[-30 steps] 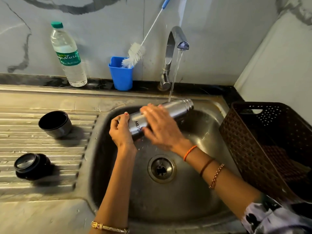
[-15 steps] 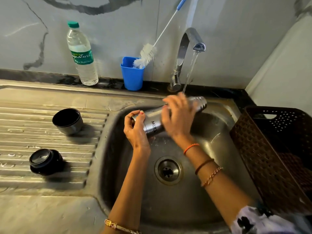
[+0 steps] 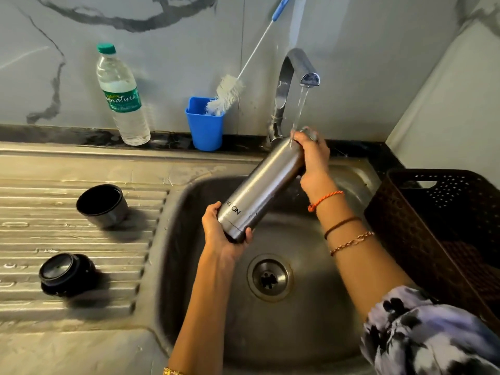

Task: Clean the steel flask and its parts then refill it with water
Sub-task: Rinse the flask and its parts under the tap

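Gripping flask (image 3: 259, 190) base w/ left hand (image 3: 220, 234); right hand (image 3: 311, 155) clenched round neck, mouth hidden.

The flask (image 3: 259, 190) mouth is hidden behind the right hand (image 3: 311, 155); its base sits concealed in the left hand (image 3: 219, 234). The brush (image 3: 238, 77) handle and the basket (image 3: 443, 239) are cut off by the frame edges.

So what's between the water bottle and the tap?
In the head view, a blue cup holding a white bottle brush stands between the plastic water bottle and the tap.
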